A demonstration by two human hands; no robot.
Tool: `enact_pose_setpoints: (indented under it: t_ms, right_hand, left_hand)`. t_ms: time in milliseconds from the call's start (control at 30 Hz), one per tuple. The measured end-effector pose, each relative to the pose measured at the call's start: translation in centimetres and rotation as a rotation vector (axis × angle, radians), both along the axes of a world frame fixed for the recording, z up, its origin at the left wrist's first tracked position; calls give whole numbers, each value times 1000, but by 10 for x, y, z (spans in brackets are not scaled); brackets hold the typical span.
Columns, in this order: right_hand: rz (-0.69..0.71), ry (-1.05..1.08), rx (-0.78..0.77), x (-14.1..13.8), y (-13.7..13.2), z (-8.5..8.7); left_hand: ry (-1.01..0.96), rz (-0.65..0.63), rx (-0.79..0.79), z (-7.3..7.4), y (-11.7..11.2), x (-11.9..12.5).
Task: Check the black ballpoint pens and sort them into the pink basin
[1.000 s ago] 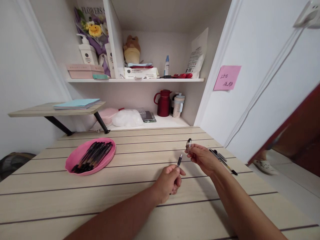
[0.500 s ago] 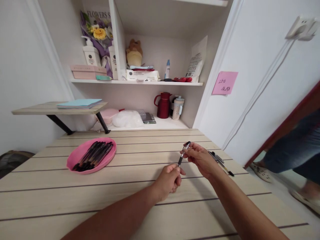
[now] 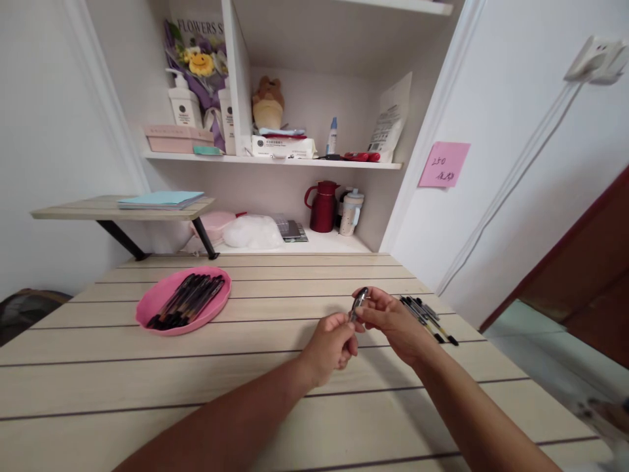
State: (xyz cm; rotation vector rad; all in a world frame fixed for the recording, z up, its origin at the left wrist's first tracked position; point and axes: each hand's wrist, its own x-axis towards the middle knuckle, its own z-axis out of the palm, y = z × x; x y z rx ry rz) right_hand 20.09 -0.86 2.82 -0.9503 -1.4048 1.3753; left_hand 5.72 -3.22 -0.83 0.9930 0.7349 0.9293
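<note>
Both my hands meet over the middle right of the table on one gel pen. My left hand [image 3: 328, 349] is closed around the pen's barrel, which its fingers mostly hide. Thumb and fingers of my right hand [image 3: 393, 324] pinch the black-and-clear pen cap [image 3: 361, 297] at the upper end, tilted up and to the right. Several black pens [image 3: 192, 300] lie side by side in a pink tray [image 3: 156, 294] at left. Beside my right wrist, several loose pen parts [image 3: 432, 320], some slim with yellowish lengths and black ends, lie on the table.
A small raised shelf [image 3: 73, 208] on black legs bears blue paper [image 3: 161, 199]. Behind the table, a cabinet holds a red thermos jug [image 3: 323, 208], a pale cup [image 3: 350, 213] and a white plastic bag [image 3: 253, 232]. A pink note [image 3: 443, 164] sticks to the right wall.
My right hand has come down and closer to my left; the dark grip between them is now covered. The view has shifted slightly, showing more loose parts. A person's legs at right have left view.
</note>
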Motion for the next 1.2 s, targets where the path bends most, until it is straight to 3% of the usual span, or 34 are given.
enact_pose_setpoints:
  t_ms: [167,333,467,800,1067,1200]
  right_hand:
    - [65,117,-65,3,-4,6]
    - [36,194,-52,5,-4,7]
    - [9,194,-23,2,-7,5]
    - [-61,202,28,-2,-14,5]
    - [-190,105,15,0,-11,-9]
    - [-304,-21,-45,12,-13,-21]
  left_hand:
    - [-73,-113,-26,6,0,-6]
    - [-121,-270,-80,10,2,-12]
    - [-157,-300,-125,15,0,-13]
    - [-62,-197,12,25,-6,-11]
    - [340,-82,134,27,0,-14]
    - [529,129,252,28,13,-35]
